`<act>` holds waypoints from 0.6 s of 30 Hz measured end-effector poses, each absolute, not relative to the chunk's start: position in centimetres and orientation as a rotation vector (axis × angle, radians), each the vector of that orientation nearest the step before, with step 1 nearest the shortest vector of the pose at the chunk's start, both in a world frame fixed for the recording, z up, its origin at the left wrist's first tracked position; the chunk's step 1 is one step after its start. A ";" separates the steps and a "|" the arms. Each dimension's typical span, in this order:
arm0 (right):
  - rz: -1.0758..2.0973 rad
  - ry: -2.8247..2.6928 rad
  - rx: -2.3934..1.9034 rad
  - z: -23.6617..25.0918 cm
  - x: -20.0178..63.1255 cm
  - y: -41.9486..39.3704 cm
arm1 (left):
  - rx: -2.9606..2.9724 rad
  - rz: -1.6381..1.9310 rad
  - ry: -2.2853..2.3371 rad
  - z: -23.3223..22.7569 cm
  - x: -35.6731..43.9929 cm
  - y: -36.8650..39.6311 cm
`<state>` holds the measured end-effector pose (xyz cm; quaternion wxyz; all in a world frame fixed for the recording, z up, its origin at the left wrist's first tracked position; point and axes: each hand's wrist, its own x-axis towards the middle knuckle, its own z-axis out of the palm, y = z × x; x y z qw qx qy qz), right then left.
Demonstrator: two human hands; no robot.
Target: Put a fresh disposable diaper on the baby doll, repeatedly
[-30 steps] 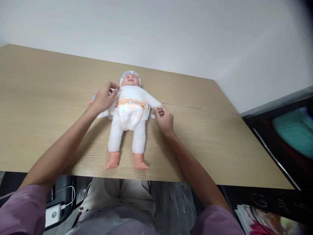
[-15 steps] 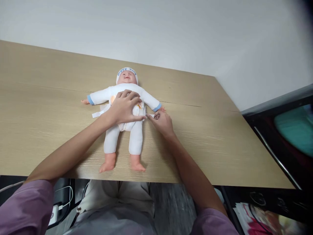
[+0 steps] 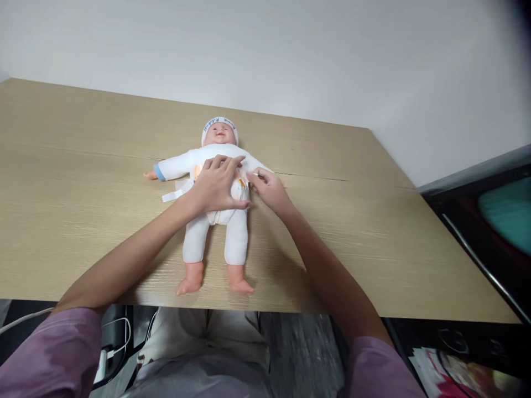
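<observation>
A baby doll (image 3: 215, 221) in a white suit and cap lies on its back on the wooden table (image 3: 83, 166), head away from me. A printed diaper (image 3: 224, 213) is around its waist. My left hand (image 3: 215, 185) lies flat on the diaper's front, pressing on the doll's belly. My right hand (image 3: 267, 188) pinches the diaper's side tab at the doll's left hip, drawn in against the front. The other white tab (image 3: 172, 194) lies loose on the table beside the doll's right arm.
The table's near edge runs just below the doll's feet. A dark cabinet or shelf (image 3: 477, 221) stands to the right. Cables and a white charger (image 3: 102, 359) sit under the table at the left. A pale wall rises behind.
My left hand moved from the doll's right shoulder onto its belly. My right hand brought the diaper tab inward from beside the doll toward the front of its waist.
</observation>
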<state>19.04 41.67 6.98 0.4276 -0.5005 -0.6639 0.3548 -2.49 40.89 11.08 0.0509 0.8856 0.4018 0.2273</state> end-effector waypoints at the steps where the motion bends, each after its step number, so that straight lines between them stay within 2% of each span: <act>1: 0.867 -1.695 -1.257 7.1 18.3 42.0 | 2.675 0.712 1.219 11.0 -2.5 40.9; 7: 0.691 -1.768 -1.303 7.3 17.1 41.2 | 2.620 0.774 1.184 10.7 -2.6 41.0; 11: 0.492 -1.765 -1.151 7.1 17.6 38.6 | 2.625 0.778 1.175 10.6 -2.6 40.9; 18: 0.358 -1.917 -0.987 5.1 17.6 36.0 | 2.614 0.787 1.174 10.2 -2.6 41.1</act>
